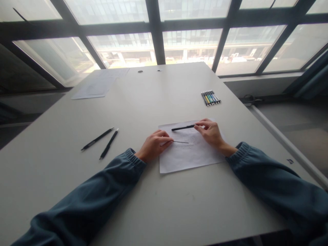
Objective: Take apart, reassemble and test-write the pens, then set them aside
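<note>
Both hands are over a white sheet of paper (176,164) that has faint marks in its middle. My left hand (156,145) is closed at the sheet's left side, pinching the end of a thin dark pen refill (181,142) that points right. Between the thumb and fingers of my right hand (210,132) is the right end of a black pen (183,128), its other end pointing left above the paper. Whether that pen is whole or only the barrel is too small to tell. The refill and the pen are apart.
Two black pens, one (97,138) slanting beside another pen (109,144), lie left of the paper. A row of several coloured pens (211,97) lies at the back right. More paper sheets (93,87) are at the far left, near the windows. The white table's (164,212) right edge slopes past my right arm.
</note>
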### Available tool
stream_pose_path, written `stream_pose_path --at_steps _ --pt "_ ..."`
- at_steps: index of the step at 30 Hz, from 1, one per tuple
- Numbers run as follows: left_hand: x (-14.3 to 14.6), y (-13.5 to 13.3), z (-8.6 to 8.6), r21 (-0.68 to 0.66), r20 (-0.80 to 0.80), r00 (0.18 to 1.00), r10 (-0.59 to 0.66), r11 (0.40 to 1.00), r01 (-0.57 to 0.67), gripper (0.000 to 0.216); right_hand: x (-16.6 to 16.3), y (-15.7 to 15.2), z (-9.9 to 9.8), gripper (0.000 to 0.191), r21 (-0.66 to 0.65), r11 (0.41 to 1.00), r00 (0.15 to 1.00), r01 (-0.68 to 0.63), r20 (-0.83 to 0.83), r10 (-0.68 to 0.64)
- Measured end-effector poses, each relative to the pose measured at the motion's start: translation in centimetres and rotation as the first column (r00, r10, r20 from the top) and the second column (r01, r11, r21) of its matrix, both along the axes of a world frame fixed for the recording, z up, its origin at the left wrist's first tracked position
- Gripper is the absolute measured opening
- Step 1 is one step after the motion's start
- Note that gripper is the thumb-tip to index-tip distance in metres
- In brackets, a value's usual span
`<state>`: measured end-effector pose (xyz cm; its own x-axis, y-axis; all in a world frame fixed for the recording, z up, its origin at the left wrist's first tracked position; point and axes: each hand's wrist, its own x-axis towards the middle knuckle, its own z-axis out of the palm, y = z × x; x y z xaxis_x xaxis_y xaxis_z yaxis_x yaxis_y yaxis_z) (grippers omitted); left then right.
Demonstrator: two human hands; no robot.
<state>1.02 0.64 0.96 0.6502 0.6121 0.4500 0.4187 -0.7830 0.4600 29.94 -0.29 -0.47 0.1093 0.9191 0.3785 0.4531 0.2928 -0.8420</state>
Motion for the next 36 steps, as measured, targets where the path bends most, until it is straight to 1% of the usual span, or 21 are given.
stream_pose_path --at_steps 5,8,11,18,23,26,29,32,34,36 --pt "0.0 0.0 0.0 0.007 -0.032 0.999 0.008 1.000 -0.008 0.017 0.3 0.1 -0.3 0.008 0.017 1.000 0.969 -0.023 0.247 0.018" --pt "0.0 0.0 0.0 0.006 -0.027 1.000 0.001 1.000 -0.001 0.017 0.3 -0.1 -0.2 0.010 0.013 0.999 0.935 -0.043 0.353 0.036" --pt "0.1 0.0 0.1 -0.003 -0.030 1.000 0.005 1.000 -0.005 0.016 0.2 -0.2 -0.2 0.011 0.006 0.999 0.912 -0.040 0.409 0.034" --pt "0.1 -0.1 0.4 0.000 -0.036 0.999 0.007 1.000 -0.007 0.016 0.2 -0.1 -0.4 0.018 -0.001 0.999 0.914 -0.045 0.404 0.042" --pt "0.1 -0.1 0.3 -0.029 -0.048 0.999 0.018 0.999 -0.019 0.016 0.3 0.1 -0.7 0.016 0.011 0.999 0.931 -0.047 0.363 0.040" --pt "0.0 -0.1 0.2 -0.034 -0.046 0.999 0.025 0.999 -0.026 0.015 0.3 0.1 -0.6 0.015 0.059 0.996 0.940 -0.059 0.338 0.036" --pt "0.0 -0.1 0.1 -0.028 -0.023 0.999 0.025 0.999 -0.026 0.014 0.1 -0.2 -0.2 0.016 0.164 0.983 0.952 -0.080 0.307 0.026" --pt "0.0 -0.2 0.2 0.005 0.030 0.999 0.030 1.000 -0.030 0.012 -0.3 -0.7 0.6 0.015 0.259 0.953 0.951 -0.160 0.301 0.078" --pt "0.1 -0.2 0.3 0.033 0.070 0.997 0.038 0.999 -0.040 0.011 -0.5 -1.1 1.0 0.015 0.280 0.924 0.930 -0.260 0.330 0.162" --pt "0.2 -0.2 0.5 0.056 0.108 0.993 0.045 0.997 -0.051 0.010 -0.7 -1.3 1.3 0.014 0.273 0.889 0.892 -0.368 0.374 0.254"
